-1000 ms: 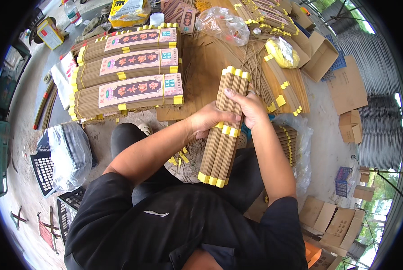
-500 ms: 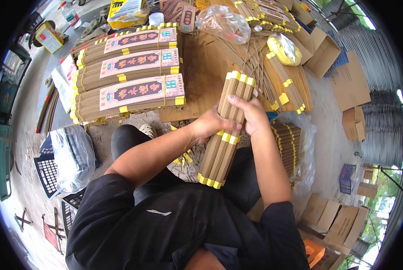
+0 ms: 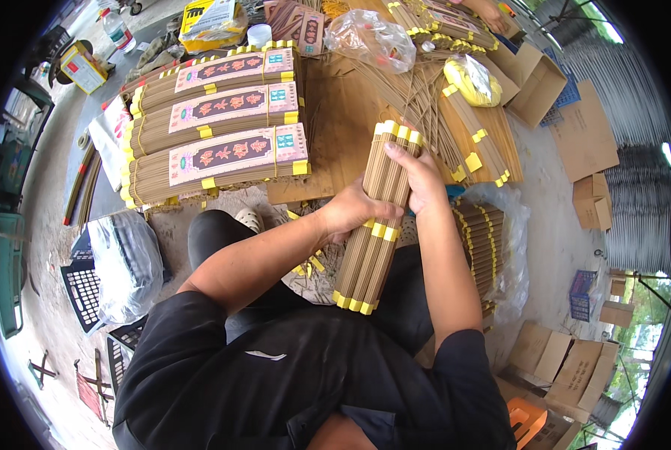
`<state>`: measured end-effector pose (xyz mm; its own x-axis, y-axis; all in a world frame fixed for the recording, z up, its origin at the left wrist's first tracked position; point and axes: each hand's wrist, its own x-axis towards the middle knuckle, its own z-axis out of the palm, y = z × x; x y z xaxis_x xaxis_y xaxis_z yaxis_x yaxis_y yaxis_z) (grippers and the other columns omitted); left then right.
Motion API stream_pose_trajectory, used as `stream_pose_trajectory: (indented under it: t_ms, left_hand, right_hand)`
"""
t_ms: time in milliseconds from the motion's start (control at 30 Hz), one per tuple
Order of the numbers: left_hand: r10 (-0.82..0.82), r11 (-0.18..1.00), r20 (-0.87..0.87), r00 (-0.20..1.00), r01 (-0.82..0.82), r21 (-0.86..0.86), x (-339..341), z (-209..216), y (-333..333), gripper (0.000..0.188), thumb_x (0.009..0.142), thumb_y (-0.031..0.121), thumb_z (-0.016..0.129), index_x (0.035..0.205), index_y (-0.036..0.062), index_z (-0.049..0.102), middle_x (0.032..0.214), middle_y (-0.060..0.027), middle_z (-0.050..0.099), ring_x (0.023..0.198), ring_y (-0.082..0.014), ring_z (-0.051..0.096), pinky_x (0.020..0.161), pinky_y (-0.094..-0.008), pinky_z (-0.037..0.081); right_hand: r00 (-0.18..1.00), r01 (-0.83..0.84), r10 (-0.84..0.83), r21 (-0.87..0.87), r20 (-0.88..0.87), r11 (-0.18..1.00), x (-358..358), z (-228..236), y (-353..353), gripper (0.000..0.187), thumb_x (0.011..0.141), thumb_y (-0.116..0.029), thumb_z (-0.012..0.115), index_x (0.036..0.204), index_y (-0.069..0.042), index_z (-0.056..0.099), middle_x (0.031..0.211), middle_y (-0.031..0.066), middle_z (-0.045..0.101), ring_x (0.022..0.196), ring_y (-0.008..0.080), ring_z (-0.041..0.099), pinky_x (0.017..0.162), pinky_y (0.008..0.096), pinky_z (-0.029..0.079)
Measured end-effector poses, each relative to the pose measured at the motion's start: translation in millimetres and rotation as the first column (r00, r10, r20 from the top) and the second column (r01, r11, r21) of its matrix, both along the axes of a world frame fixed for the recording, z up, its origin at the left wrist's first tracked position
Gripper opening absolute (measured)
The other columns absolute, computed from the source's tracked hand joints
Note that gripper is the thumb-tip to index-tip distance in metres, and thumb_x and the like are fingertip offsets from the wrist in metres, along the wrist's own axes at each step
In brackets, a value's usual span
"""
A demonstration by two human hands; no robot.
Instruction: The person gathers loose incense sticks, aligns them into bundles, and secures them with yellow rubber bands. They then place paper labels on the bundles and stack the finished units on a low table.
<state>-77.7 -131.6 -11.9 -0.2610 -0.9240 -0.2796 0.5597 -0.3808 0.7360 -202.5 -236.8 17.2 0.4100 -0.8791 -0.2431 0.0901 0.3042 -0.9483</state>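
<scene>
A thick bundle of brown incense sticks [image 3: 365,259], banded in yellow at its ends and middle, tilts over my lap with its top leaning right. My left hand [image 3: 354,211] wraps round it just above the middle band, thumb across the front. Higher up, my right hand [image 3: 419,180] grips the right side, its thumb lying near the top band and its other fingers hidden behind. Left of it on the table, labelled incense bundles [image 3: 234,157] lie in a stack, with pink paper labels and thin ties.
Loose incense sticks [image 3: 410,94] and a clear plastic bag [image 3: 369,41] lie across the wooden board [image 3: 328,142]. A yellow roll in plastic [image 3: 474,81] is at right. More bundles [image 3: 478,240] stand beside my right arm. Another person's hand [image 3: 488,11] shows at the far right.
My right hand has slid slightly up the bundle, its thumb now nearer the top band. The bundle has shifted a little right. Another person's hand has come into view at the far right.
</scene>
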Motion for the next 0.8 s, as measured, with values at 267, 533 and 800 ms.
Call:
stream_pose_trajectory:
  t_ms: [267, 533, 800]
  left_hand:
    - [0.166, 0.982, 0.004, 0.986, -0.165, -0.088, -1.3, -3.6, -2.7, 0.063, 0.084, 0.017, 0.082, 0.135, -0.0002, 0.048, 0.115, -0.0133, 0.065, 0.103, -0.0241, 0.067, 0.092, -0.0412, 0.056]
    - [0.154, 0.988, -0.059, 0.986, -0.154, 0.000, -17.8, -24.4, 39.3, 0.062, 0.089, 0.021, 0.081, 0.135, -0.0025, 0.048, 0.123, -0.0133, 0.064, 0.112, -0.0220, 0.064, 0.099, -0.0403, 0.054]
    - [0.157, 0.967, -0.002, 0.988, -0.153, 0.205, 0.3, -15.4, 5.2, 0.054, 0.087, 0.015, 0.081, 0.128, -0.0073, 0.054, 0.110, -0.0167, 0.070, 0.095, -0.0272, 0.073, 0.084, -0.0436, 0.062]
  right_hand:
    - [0.998, -0.056, 0.053, 0.135, 0.029, 0.989, 17.8, 0.4, -24.9, 0.043, 0.083, -0.022, 0.085, 0.120, -0.008, 0.067, 0.104, 0.0031, 0.072, 0.095, 0.0166, 0.069, 0.085, 0.0347, 0.056]
    - [0.994, -0.098, 0.101, 0.098, -0.030, 0.990, 42.0, -6.2, -78.2, 0.043, 0.081, -0.027, 0.087, 0.115, -0.007, 0.070, 0.102, 0.0037, 0.073, 0.091, 0.0169, 0.069, 0.083, 0.0356, 0.057]
    - [0.975, -0.013, 0.005, -0.034, -0.224, 0.999, 41.9, -68.7, -91.9, 0.067, 0.089, -0.043, 0.077, 0.131, 0.006, 0.058, 0.122, 0.0175, 0.068, 0.110, 0.0251, 0.066, 0.095, 0.0382, 0.052]
